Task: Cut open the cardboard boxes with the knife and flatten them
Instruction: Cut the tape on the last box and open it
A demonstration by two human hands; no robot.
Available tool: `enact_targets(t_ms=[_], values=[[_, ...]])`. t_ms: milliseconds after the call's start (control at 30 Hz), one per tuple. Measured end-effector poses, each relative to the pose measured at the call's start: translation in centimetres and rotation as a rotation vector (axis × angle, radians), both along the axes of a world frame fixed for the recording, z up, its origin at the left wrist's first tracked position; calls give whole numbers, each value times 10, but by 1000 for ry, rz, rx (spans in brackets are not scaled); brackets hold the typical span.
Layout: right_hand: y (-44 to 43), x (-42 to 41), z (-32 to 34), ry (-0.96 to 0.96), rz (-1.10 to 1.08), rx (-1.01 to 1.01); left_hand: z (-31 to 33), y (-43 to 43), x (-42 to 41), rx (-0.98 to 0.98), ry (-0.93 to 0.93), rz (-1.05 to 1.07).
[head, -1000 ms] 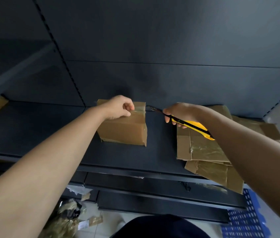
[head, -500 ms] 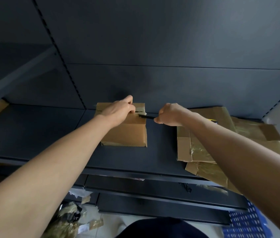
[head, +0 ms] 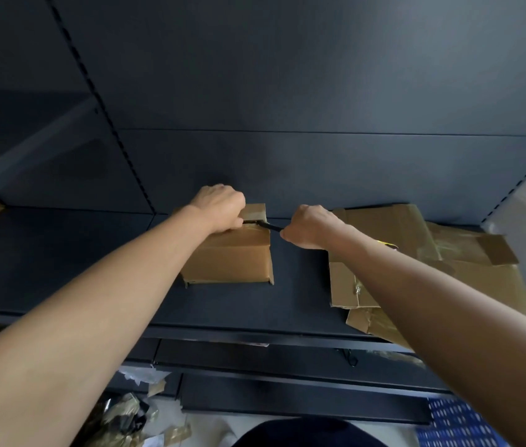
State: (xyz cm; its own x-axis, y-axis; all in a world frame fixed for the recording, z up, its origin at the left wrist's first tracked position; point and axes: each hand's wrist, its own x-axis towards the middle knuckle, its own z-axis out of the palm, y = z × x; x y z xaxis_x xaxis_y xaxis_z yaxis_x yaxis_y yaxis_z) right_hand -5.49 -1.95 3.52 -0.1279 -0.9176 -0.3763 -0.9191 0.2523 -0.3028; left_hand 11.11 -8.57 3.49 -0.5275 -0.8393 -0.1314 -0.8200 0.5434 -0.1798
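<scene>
— On the shelf, near the middle, the box stands, left hand gripping its top, fingers curled over the taped flap.
— And the right hand?
— Clenched round the knife, blade in the seam just beside the left hand.
— I'd say shallow blade, draw it along the tape away from that hand, hold the box down firmly, then fold it like the flat cardboard to the right.

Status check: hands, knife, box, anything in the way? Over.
Left hand holds box top. Right hand grips knife, blade at the taped seam. Flattened cardboard lies right, clear of cut.
</scene>
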Motion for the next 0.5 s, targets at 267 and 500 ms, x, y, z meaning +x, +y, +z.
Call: enact_targets(t_ms=[267,500], values=[[2,14,-3,44,-43,-77,-3,3,-1,-36,-30,-109],[-1,22,-19,142,-57,-112,-11,3,1,-62,32,-97]])
